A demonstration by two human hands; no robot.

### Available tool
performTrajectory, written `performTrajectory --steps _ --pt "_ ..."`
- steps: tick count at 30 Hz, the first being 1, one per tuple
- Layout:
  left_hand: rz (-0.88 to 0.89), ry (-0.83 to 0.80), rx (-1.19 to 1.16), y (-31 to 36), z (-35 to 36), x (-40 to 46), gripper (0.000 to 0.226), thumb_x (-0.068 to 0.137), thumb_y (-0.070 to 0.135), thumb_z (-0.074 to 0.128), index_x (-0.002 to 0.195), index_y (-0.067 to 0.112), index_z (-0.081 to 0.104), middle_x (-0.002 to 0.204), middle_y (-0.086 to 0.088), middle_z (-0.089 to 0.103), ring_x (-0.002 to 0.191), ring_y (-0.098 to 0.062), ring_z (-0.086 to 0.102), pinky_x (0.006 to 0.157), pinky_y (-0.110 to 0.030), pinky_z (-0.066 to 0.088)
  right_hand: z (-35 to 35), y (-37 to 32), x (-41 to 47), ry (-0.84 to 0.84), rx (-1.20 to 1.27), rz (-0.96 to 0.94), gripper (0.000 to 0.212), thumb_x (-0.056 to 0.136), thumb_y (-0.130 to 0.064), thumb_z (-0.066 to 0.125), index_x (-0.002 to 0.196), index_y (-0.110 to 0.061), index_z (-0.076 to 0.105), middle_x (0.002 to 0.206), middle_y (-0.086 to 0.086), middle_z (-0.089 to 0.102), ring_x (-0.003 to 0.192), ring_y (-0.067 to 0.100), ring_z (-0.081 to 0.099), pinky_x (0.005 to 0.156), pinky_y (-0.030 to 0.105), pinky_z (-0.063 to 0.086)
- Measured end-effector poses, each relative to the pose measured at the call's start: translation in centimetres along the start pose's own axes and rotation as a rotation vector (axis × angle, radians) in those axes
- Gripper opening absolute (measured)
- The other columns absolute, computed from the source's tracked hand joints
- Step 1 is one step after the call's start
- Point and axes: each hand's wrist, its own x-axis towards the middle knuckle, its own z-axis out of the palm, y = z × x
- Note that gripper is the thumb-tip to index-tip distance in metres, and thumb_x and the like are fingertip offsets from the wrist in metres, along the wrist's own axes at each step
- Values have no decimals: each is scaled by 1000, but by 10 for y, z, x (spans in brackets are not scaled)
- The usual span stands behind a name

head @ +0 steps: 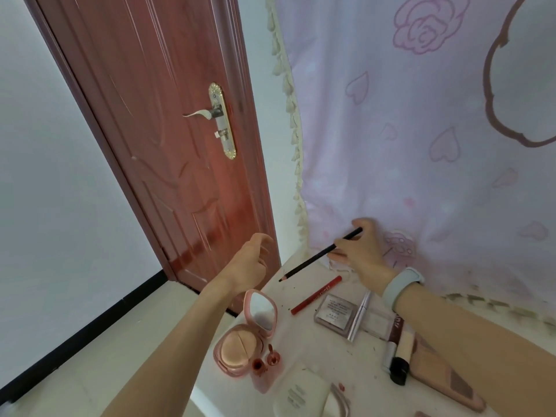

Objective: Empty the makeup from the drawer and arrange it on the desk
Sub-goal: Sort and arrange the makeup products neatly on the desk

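The right hand (361, 251) pinches a black pencil (319, 255) near its upper end, above the far corner of the desk (331, 353), so the pencil slants down to the left with its tip just over the desktop near the desk's left edge. A pale band (401, 285) sits on that wrist. The left hand (251, 263) hangs in the air off the desk's left edge, in front of the red door (168, 145), fingers loosely curled and holding nothing. Just below the pencil tip a red pencil (316, 294) lies flat on the desk at much the same slant. To its right lie a clear square case (334, 314) and a silver tube (359, 316), which leans across the case's right side. An open pink compact (240, 347) with its mirror raised sits at the left edge, two small red bottles (264, 361) just beside it. Under the right forearm lie a black-capped stick (400, 362) and a long pink palette (445, 377). A white box (301, 392) sits at the near edge. The pink flowered curtain (421, 130) hangs along the desk's far side, touching it. Bare desktop shows between the compact and the clear case.
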Motion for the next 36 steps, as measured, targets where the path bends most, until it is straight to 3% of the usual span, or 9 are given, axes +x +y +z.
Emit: performTrajectory --steps 3,7,9,13,18,21,25,30,36 --pt "-27 -17 -165 -7 4 13 50 87 -6 48 128 19 37 110 -6 53 84 -16 67 78 -26 55 10 27 20 -22 -105 63 31 84 9 54 106 -9 40 86 9 47 64 21 59 66 30 57" --pt "-49 -76 -262 -10 10 28 41 84 3 61 118 14 41 96 -7 66 84 -18 69 75 -24 56 9 49 43 -57 -477 -12 23 87 -4 56 107 7 52 78 14 55 66 21 54 68 32 46" --pt "-8 -105 -130 -7 17 36 28 83 9 65 106 13 49 92 -1 69 81 -13 67 69 -22 55 2 50 49 -123 -666 -102 26 86 -8 58 98 15 58 75 24 55 70 22 50 64 30 40" --pt "151 -188 299 2 36 55 13 80 25 70 86 20 59 93 3 67 85 -12 62 72 -25 51 -16 51 58 -264 -926 -155 9 82 -9 59 77 -4 64 70 -1 57 72 16 54 71 33 47" --pt "246 -289 562 8 61 71 25 83 29 66 105 18 65 100 3 62 87 -14 55 72 -25 45 -26 58 63 -341 -1071 -301 20 82 -4 56 75 -24 58 87 -4 53 87 16 53 75 25 40" --pt "245 -301 632 7 74 72 31 83 33 66 110 20 61 104 3 63 91 -16 55 71 -26 43 -32 62 64 -342 -1120 -346 18 84 -5 56 92 -19 64 97 -4 47 101 17 51 83 24 38" --pt "302 -183 711 5 76 73 40 80 41 67 107 18 50 105 2 54 82 -14 44 67 -26 34 -39 57 57 -342 -1132 -488 18 88 -11 55 103 -15 65 104 -3 48 100 16 51 86 24 39" --pt "230 -217 658 -3 70 78 62 79 42 68 130 19 42 122 1 48 110 -18 48 85 -30 42 -39 49 47 -540 -1230 -526 19 89 -22 55 105 -22 66 108 -4 51 102 10 45 87 27 42" --pt "214 -239 670 -7 76 80 32 88 38 56 116 22 56 111 1 58 99 -18 54 78 -29 37 -36 52 45 -615 -1335 -550 18 90 -28 53 105 -24 63 108 -6 49 106 8 40 76 22 36"
